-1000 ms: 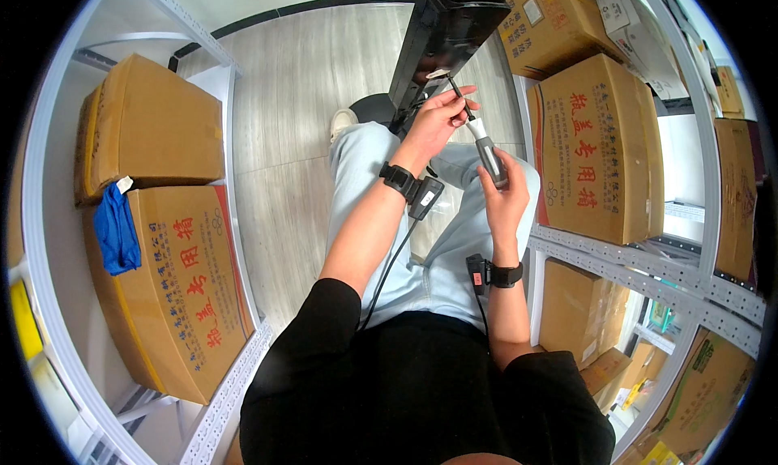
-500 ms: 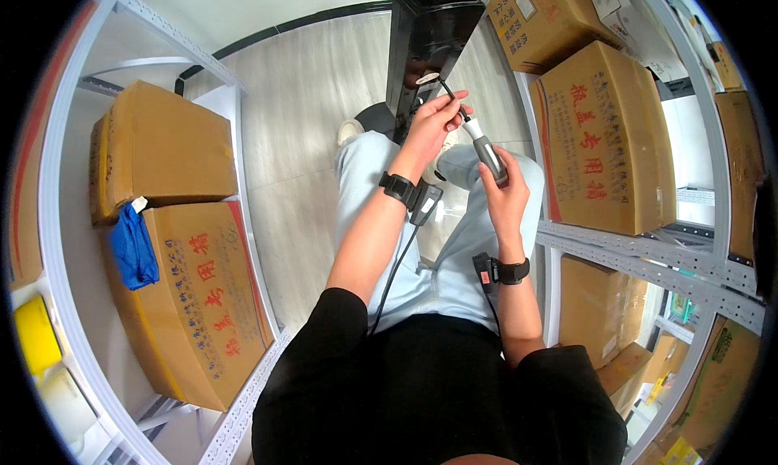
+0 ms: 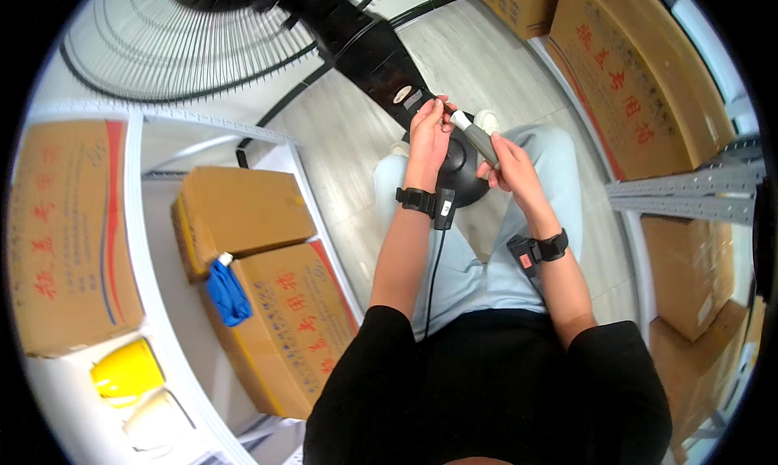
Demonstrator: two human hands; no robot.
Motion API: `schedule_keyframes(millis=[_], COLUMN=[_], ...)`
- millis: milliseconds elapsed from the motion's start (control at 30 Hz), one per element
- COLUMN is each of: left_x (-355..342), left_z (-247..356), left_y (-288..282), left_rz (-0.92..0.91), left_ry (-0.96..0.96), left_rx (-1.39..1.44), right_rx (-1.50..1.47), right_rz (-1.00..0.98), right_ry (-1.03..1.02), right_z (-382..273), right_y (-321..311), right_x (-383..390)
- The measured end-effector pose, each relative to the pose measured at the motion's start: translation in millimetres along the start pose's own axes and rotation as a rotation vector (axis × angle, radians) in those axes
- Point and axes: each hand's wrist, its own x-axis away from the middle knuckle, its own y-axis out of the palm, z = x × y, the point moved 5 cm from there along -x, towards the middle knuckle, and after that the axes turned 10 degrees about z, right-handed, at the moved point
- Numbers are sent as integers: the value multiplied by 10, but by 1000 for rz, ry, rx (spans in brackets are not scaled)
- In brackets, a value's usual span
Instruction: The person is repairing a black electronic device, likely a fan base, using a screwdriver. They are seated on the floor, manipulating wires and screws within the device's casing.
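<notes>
My right hand [image 3: 510,169] is wrapped round the grey handle of a screwdriver [image 3: 476,139] with a white collar. Its dark shaft slants up and left toward my left hand [image 3: 429,129], whose fingers are pinched closed round it. The tip is hidden by those fingers. Just beyond them stands the black column of a floor fan [image 3: 377,64], with a pale oval badge and a small grey panel on its front. The fan's round black base [image 3: 462,173] shows between my legs, below the column.
At upper left spreads the fan's wire guard [image 3: 194,52]. White shelving [image 3: 174,246] on the left bears cartons [image 3: 247,210], a blue cloth [image 3: 228,293], a yellow mug [image 3: 128,372] and a white mug [image 3: 158,420]. More cartons [image 3: 640,84] fill the right-hand shelves. Cables hang from my wrist straps.
The view has swung left, bringing the fan's guard and the mugs further into sight. Both hands remain at the screwdriver, close in front of the fan column.
</notes>
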Motion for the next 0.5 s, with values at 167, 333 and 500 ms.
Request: schedule_keyframes(millis=[167, 333, 500], left_x=[-51, -27, -39], left_z=[-12, -54, 33], left_y=[-42, 18, -17], left_rz=[70, 60, -21], left_ry=[5, 1, -13], left_rx=[58, 99, 48], right_rx=[342, 326, -44], right_rz=[133, 419, 117], right_ry=[-342, -711, -159], right_z=[-104, -177, 47], right_y=[-12, -107, -46], right_x=[108, 135, 4])
